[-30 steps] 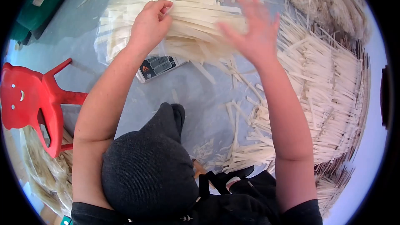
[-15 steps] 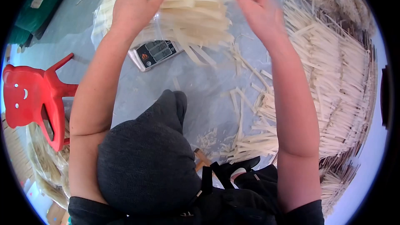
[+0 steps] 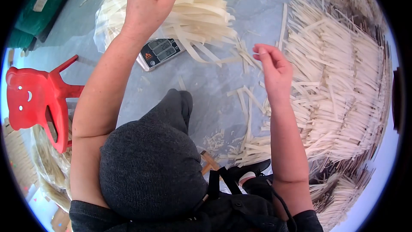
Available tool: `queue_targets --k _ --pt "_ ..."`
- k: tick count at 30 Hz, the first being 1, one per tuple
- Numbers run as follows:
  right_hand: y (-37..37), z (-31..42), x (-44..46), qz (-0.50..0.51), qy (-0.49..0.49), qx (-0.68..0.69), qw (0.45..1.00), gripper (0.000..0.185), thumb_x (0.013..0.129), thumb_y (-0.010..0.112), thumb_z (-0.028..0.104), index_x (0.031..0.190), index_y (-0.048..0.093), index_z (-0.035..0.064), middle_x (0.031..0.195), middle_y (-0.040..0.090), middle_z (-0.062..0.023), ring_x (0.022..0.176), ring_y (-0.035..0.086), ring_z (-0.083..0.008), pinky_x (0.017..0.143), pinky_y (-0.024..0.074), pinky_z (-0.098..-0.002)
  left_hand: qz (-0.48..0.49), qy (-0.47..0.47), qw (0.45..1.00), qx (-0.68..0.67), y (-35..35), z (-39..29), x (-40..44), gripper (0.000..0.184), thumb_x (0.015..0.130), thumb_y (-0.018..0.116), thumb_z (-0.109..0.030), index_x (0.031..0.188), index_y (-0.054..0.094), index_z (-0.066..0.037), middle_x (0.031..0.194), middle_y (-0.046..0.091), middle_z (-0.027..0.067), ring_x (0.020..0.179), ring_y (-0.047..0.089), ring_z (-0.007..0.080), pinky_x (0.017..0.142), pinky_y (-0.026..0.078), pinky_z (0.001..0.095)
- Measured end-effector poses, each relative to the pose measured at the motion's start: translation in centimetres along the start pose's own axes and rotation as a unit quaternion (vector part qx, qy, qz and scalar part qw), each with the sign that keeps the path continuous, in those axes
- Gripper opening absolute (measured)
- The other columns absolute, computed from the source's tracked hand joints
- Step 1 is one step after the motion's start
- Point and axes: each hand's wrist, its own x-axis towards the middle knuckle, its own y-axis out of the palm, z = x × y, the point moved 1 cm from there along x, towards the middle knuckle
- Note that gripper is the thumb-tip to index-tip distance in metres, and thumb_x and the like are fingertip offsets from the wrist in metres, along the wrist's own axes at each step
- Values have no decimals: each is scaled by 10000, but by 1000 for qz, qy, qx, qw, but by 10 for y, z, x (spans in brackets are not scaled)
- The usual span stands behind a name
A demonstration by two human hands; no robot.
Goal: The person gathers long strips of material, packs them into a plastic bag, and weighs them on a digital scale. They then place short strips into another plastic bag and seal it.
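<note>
A bundle of pale flat strips [image 3: 201,13], partly wrapped in clear plastic, lies across a digital scale [image 3: 161,53] on the grey floor. My left hand [image 3: 150,6] is over the left part of the bundle, thumb apart from the fingers; its fingertips run up to the top edge of the view. To the right of the bundle, my right hand [image 3: 277,71] hovers with its fingers curled and thumb near them; whether a strip is between them is too small to tell. Loose strips [image 3: 246,56] lie between the bundle and that hand.
A large heap of pale strips [image 3: 339,90] covers the right side. At the left stands a red chair [image 3: 32,96], with plastic-wrapped material [image 3: 49,163] below it. A green object [image 3: 36,10] is at the upper left. My dark-clothed knee [image 3: 150,172] fills the lower middle.
My right hand has come down and back from the bundle's right end, its fingers now curled. My left hand has moved up over the bundle. The view has shifted slightly.
</note>
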Motion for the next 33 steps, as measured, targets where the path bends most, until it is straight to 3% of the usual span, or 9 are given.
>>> queue_targets --k 4,9,14,15,19,21,24,28,33 --pt "7 -32 -21 55 42 -26 997 172 925 618 148 995 681 3 853 670 -1 762 583 -74 715 470 -221 -4 30 999 40 9 -10 -4 204 819 639 -44 1011 692 -84 1067 607 127 1049 569 253 917 445 368" --pt "-26 -81 -112 134 195 -159 958 165 881 639 194 930 687 44 731 648 -48 635 572 -108 623 478 -270 60 106 993 -2 17 -16 -6 235 883 640 -102 1107 700 -135 1261 582 88 1187 533 231 1011 390 345" --pt "-155 -175 -219 -168 294 -218 915 223 836 628 226 795 665 10 660 656 -128 572 624 -221 592 497 -345 151 178 972 33 9 -31 -4 249 962 563 -137 1188 667 -127 1361 535 67 1291 471 211 1089 345 331" --pt "-182 -183 -243 -263 318 -197 889 222 844 618 208 790 663 -3 661 648 -90 569 614 -174 573 496 -307 176 197 964 41 5 -30 0 266 978 531 -122 1217 645 -105 1381 518 75 1309 456 211 1101 338 333" --pt "-290 -239 -327 -460 334 -229 790 178 840 601 166 810 648 -3 640 615 -60 536 584 -137 526 490 -273 243 162 956 6 -21 -83 26 295 980 543 -194 1254 624 -119 1396 507 85 1302 471 214 1082 376 340" --pt "-304 -238 -354 -588 349 -44 728 241 799 625 235 790 670 -2 688 653 -108 580 604 -203 594 492 -374 234 88 963 -101 -42 -150 30 235 913 581 -29 1138 636 9 1256 583 136 1197 514 218 1025 403 331" --pt "-301 -276 -365 -592 434 -27 678 285 761 663 279 807 672 -2 690 657 -137 623 606 -238 630 495 -388 246 -16 943 -221 -73 -202 26 237 891 591 68 1127 612 76 1271 545 162 1139 519 215 945 475 298" --pt "-275 -242 -327 -490 563 -180 641 656 674 793 432 1102 593 -24 1128 634 -187 1005 626 -331 888 504 -410 292 -145 922 -211 -119 -226 -9 302 964 561 -214 1244 601 -107 1396 497 112 1313 459 245 1079 380 378" --pt "-272 -201 -299 -451 597 -186 638 808 651 814 473 1209 518 -30 1266 549 -176 1148 565 -345 965 479 -423 463 -222 796 -320 -64 -329 -82 150 887 567 -36 1008 656 -41 1239 535 102 1126 526 185 998 407 318"
